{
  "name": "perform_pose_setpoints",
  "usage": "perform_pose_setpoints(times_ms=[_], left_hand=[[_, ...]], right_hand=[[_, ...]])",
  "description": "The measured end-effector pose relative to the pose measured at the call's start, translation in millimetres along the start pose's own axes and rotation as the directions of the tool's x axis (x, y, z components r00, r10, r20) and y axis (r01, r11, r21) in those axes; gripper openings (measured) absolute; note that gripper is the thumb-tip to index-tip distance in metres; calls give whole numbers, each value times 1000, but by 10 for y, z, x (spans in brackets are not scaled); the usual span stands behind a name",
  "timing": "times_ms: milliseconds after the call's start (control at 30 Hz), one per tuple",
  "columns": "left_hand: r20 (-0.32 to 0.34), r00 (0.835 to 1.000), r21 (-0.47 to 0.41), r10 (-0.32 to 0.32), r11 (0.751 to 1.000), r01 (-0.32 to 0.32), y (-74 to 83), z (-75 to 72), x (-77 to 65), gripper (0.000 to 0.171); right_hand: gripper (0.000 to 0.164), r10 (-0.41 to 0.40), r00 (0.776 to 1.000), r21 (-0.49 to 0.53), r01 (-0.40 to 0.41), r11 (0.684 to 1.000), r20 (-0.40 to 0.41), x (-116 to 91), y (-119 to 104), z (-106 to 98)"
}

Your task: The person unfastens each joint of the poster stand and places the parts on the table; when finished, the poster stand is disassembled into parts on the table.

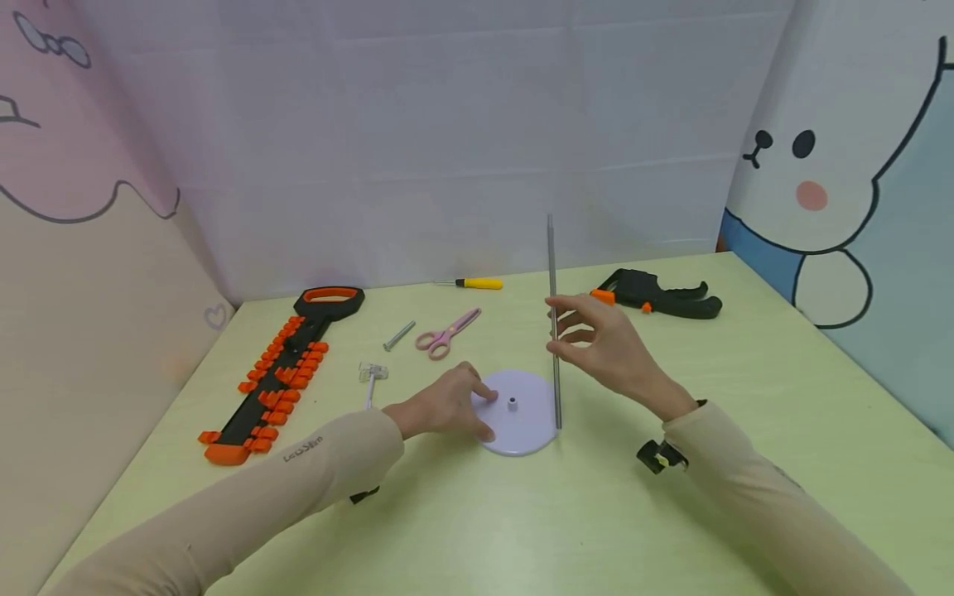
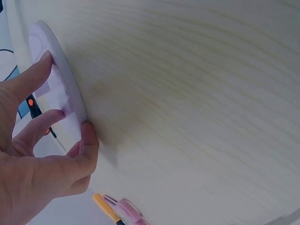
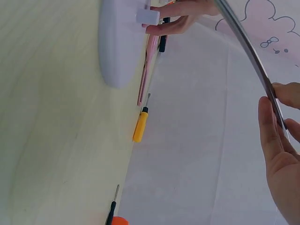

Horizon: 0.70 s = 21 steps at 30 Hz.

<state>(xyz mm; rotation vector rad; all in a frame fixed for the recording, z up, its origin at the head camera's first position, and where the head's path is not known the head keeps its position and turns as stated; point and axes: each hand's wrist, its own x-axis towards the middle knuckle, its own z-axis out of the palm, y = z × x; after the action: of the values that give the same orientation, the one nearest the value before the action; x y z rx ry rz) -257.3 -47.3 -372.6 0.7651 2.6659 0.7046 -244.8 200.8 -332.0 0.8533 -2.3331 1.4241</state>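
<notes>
A round white base (image 1: 522,430) with a short raised socket (image 1: 512,404) at its centre lies on the table. My left hand (image 1: 447,403) holds it by the left side, with fingers on its top and at its rim. My right hand (image 1: 607,343) pinches a thin metal rod (image 1: 552,257) between thumb and fingers. The rod stands nearly upright, and its lower end appears near the base's right edge, not in the socket. In the right wrist view the same rod (image 3: 248,44) runs down to the right hand's fingers (image 3: 268,122).
Left is a black rack with orange clips (image 1: 283,372). Behind the base lie pink scissors (image 1: 447,333), a bolt (image 1: 399,336) and a yellow-handled screwdriver (image 1: 480,283). A clear plastic piece (image 1: 373,372) is near the left forearm. A black clamp-like tool (image 1: 659,296) lies back right.
</notes>
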Motion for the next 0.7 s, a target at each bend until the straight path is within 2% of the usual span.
perform_pose_setpoints(times_ms=[233, 433, 700], left_hand=[[2, 1000, -4, 2, 1000, -2, -3, -1, -4, 57], [-8, 1000, -6, 28, 1000, -28, -11, -5, -11, 57], [-16, 999, 6, 35, 999, -34, -9, 5, -14, 57]], right_hand=[[52, 30, 999, -37, -29, 999, 26, -86, 76, -62], [53, 50, 999, -60, -49, 997, 19, -151, 141, -125], [56, 78, 996, -81, -74, 994, 40, -184, 152, -187]])
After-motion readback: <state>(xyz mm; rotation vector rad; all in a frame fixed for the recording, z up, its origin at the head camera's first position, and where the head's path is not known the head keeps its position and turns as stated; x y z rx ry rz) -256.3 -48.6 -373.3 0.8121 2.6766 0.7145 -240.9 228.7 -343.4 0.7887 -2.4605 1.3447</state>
